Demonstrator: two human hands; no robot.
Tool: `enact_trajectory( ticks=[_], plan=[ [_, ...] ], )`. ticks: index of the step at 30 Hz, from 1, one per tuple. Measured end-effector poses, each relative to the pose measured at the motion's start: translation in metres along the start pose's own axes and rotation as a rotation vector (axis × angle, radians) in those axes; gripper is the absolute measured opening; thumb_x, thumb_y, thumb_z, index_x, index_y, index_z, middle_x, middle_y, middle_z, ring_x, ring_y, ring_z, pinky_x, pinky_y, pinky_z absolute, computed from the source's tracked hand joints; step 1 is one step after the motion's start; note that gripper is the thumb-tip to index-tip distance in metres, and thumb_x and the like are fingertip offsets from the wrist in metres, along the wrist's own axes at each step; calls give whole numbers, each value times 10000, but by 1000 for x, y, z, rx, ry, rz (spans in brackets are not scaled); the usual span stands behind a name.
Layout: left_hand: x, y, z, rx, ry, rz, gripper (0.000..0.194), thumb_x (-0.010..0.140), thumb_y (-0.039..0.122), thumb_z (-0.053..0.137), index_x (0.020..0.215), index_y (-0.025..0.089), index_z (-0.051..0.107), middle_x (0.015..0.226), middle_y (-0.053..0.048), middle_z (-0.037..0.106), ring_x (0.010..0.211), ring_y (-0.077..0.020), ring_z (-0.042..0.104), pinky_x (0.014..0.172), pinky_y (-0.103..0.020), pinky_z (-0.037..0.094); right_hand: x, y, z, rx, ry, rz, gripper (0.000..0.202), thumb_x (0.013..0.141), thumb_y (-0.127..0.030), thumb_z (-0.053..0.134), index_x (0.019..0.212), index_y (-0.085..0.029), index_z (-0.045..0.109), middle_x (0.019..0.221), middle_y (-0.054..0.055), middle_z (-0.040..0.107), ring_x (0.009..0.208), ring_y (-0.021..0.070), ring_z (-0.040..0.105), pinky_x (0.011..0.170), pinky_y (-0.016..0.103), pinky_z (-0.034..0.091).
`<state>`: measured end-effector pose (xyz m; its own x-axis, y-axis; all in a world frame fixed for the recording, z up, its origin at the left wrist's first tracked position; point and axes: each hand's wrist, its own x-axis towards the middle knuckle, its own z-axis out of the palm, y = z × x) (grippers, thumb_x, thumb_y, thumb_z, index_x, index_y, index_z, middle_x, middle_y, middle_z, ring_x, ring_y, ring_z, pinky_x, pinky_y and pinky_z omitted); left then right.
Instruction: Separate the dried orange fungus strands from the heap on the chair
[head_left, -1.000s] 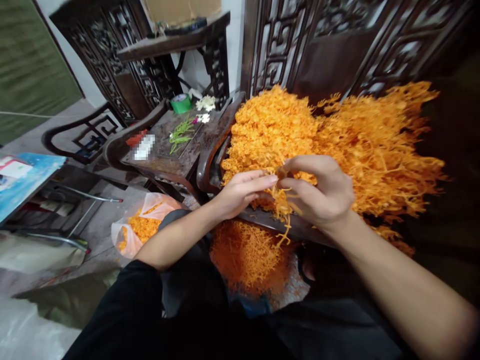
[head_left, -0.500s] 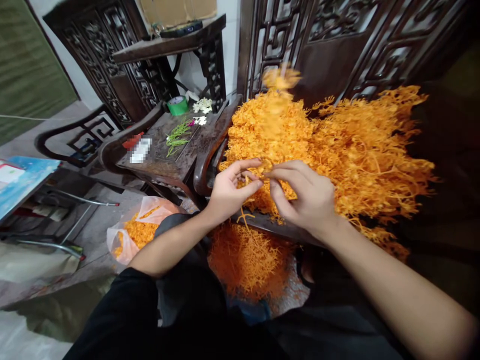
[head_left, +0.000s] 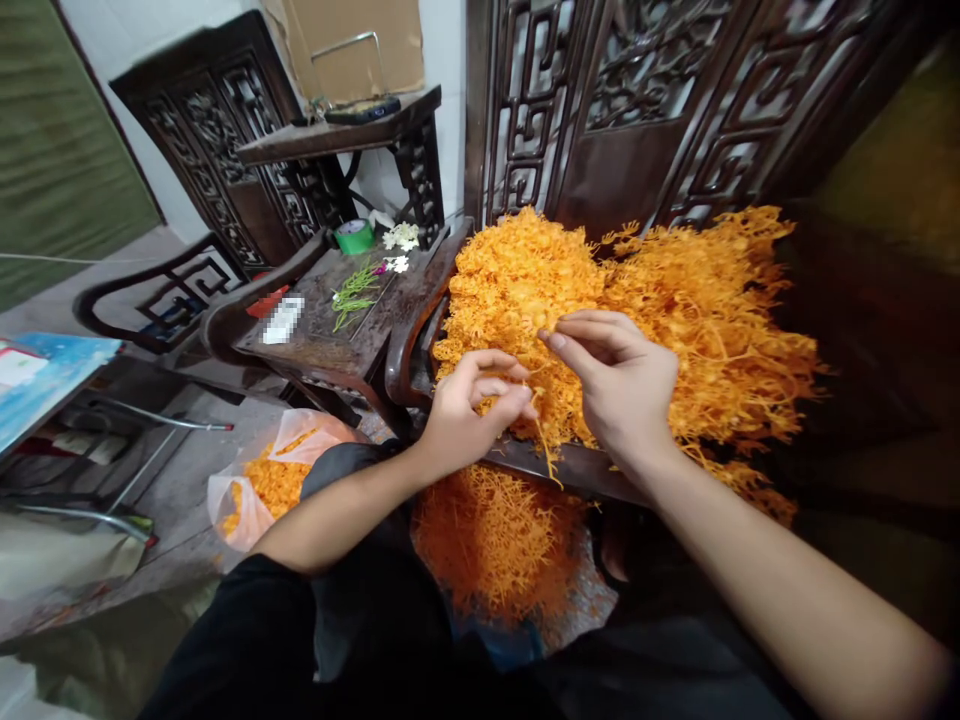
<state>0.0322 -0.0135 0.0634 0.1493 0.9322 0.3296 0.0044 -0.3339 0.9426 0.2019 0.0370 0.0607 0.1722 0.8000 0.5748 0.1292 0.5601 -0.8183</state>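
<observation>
My left hand (head_left: 476,408) is closed in a loose pinch, and a thin orange branched sprig (head_left: 545,440) hangs down from its fingertips. My right hand (head_left: 626,385) is a little higher and to the right, thumb and forefinger pressed together. Whatever sits between those fingertips blends with the orange behind and is too small to name. Behind both hands rises a big heap of orange plastic-looking sprigs (head_left: 720,320), piled on a dark wooden chair (head_left: 577,468). Below the chair's front edge, more orange sprigs (head_left: 502,545) lie in a mass between my legs.
To the left, a carved wooden chair seat (head_left: 311,275) bears a green tape roll (head_left: 354,236), green sprigs (head_left: 355,297) and white flowers (head_left: 401,236). A translucent bag (head_left: 251,515) with orange pieces stands on the floor. A small wooden table (head_left: 337,128) is at the back.
My hands have drawn apart, the left lower and the right slightly up. A blurred orange piece above the heap is gone from there. The camera view has shifted slightly.
</observation>
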Motion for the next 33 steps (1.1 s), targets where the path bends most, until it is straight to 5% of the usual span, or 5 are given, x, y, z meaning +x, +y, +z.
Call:
enact_trajectory(
  ticks=[5,17,23,26,33],
  plan=[
    [19,-11,-5,-165,-56,-261,461,882,583,698,926,130,620,783,-15,667,574,-86,612,590,-238,450,-9,-4,5,212,-67,99,88,822,-222,821,898,-233,778,977,41,751,923,194,721,836,374,610],
    [20,-6,-2,-356,56,-250,373,765,473,842,887,137,736,926,-67,754,908,-183,675,923,-334,491,-20,-14,4,-171,-251,-61,168,878,-281,772,838,-202,629,807,12,671,721,150,642,692,313,530],
    [28,-11,-10,-323,168,-281,340,833,468,767,926,146,710,854,-39,714,869,-165,666,831,-283,500,-24,-27,4,-178,-443,-256,151,884,-256,773,1007,-224,691,965,27,773,862,188,738,815,349,590],
    [31,-11,-13,-376,170,-342,294,834,403,758,971,161,661,739,7,628,677,-127,603,652,-250,468,-23,-31,3,-168,-331,-295,124,917,-227,721,1035,-242,688,998,30,751,892,187,719,844,364,592],
    [7,-13,2,-283,-192,-530,386,906,541,662,915,162,584,597,61,462,495,-70,408,528,-227,335,-5,-7,15,91,-304,197,1009,763,-547,837,1576,-279,302,1403,172,557,1168,295,641,925,481,594]
  ],
)
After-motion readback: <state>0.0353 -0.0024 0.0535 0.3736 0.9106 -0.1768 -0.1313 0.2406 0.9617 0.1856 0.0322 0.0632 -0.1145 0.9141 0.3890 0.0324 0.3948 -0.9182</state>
